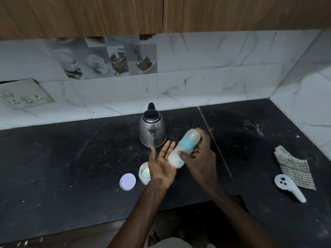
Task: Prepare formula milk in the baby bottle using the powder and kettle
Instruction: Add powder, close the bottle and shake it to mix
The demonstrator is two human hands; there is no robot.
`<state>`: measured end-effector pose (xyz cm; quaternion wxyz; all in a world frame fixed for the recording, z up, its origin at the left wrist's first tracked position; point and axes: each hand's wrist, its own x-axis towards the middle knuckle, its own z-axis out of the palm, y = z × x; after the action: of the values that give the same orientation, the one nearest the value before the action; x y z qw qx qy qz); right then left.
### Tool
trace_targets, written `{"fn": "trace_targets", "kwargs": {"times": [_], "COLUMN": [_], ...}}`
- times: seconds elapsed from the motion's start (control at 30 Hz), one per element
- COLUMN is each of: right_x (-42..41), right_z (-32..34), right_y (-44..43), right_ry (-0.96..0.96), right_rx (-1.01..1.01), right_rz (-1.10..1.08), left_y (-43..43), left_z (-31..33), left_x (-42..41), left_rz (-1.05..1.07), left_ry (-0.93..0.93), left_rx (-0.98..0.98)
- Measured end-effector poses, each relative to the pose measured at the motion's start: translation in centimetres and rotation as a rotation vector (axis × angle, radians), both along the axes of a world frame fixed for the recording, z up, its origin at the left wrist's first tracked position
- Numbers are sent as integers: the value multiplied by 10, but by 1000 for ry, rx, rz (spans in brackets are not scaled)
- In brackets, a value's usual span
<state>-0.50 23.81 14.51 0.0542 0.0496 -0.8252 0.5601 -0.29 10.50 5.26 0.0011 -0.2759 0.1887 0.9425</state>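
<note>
My right hand grips the baby bottle around its middle, above the black counter. The bottle is tilted, its capped top toward the kettle, its base low and holding white milk; a blue collar rings it. My left hand is open, palm up, with the bottle's base against the palm. The steel kettle stands just behind the hands, lid closed, spout facing me. A small open powder jar sits under my left wrist, partly hidden, with its round pale lid lying flat to its left.
A checked cloth and a white handled gadget lie at the right on the counter. A wall socket plate is on the tiled backsplash at the left. Wooden cabinets hang overhead. The counter's front edge runs below my forearms.
</note>
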Motion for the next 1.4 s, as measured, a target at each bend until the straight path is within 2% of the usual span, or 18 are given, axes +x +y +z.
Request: {"fn": "trace_targets", "kwargs": {"times": [0.07,0.1,0.13,0.2,0.23,0.4,0.53,0.93,0.97,1.07,1.1,1.2,1.23,1.33,1.37,1.4], "right_x": [-9,-12,-10,0,4,-8,-8,-16,-20,-27,-25,-9,-6,-10,-9,-5], "right_z": [4,4,8,-2,-6,6,9,19,25,31,31,16,14,22,23,22], "right_y": [2,1,-2,-8,-8,-6,-10,-3,-1,-1,-7,-15,-12,-5,-9,-14], "right_ry": [76,98,61,-49,-62,38,38,48,71,203,190,40,37,206,199,143], "right_rx": [-179,-201,-177,37,81,-67,-3,28,-5,-303,-332,-5,-7,-315,-301,-201], "right_rz": [-203,-233,-182,73,144,88,199,296,263,-100,-171,21,-4,-286,-279,-194], "left_y": [-2,-3,-3,-1,0,-2,-2,-6,-6,-8,-9,-8,-8,-14,-15,-16], "left_z": [2,2,2,0,2,7,5,3,2,-1,-2,-5,-6,-4,-5,-7], "left_x": [-4,-5,-4,-2,-2,-4,-3,-6,-5,-5,-5,-3,-3,-5,-4,-2], "left_rz": [-1,-4,-3,-16,-24,14,0,-7,1,-1,-3,-5,2,10,13,15], "left_ry": [12,16,11,28,26,44,46,25,16,-17,-15,-1,-6,-22,-19,-15], "left_rx": [-26,-18,-2,34,40,55,48,-1,-12,-73,-64,-32,-47,-88,-67,-37]}}
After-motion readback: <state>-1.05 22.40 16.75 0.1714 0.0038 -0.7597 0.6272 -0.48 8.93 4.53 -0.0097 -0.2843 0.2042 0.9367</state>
